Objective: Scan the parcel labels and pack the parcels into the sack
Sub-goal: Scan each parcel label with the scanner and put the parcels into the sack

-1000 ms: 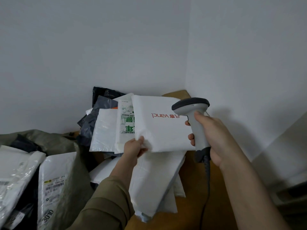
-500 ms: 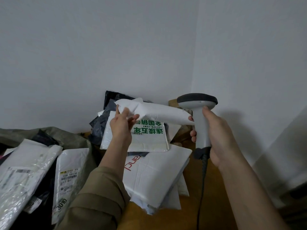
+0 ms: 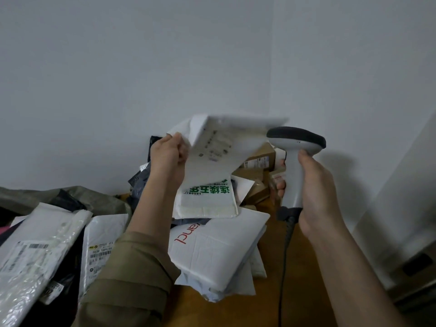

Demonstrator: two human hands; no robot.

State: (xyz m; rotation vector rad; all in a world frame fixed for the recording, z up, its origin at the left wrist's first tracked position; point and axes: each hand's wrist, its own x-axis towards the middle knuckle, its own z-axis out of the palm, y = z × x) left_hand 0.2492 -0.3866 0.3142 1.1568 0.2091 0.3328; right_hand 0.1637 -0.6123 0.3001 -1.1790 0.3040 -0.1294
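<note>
My left hand [image 3: 168,159] grips the left edge of a white parcel [image 3: 226,142] and holds it up in the air, its printed label side turned toward me. My right hand [image 3: 311,185] grips the grey handle of a barcode scanner [image 3: 295,147], whose dark head sits just right of the parcel. Below them lies a pile of parcels: a white one with green print [image 3: 207,197] and a white one with red lettering [image 3: 212,246]. The grey-green sack [image 3: 35,197] at the left holds several labelled parcels [image 3: 99,253].
Brown cardboard boxes [image 3: 257,161] stand behind the pile by the wall corner. Dark plastic parcels [image 3: 139,182] lie at the back left of the pile. The wooden table [image 3: 269,303] shows bare at the front, where the scanner cable [image 3: 283,267] hangs down.
My left hand has lifted the white parcel higher and flipped it, from its plain side with red lettering to its label side. The scanner has stayed beside it.
</note>
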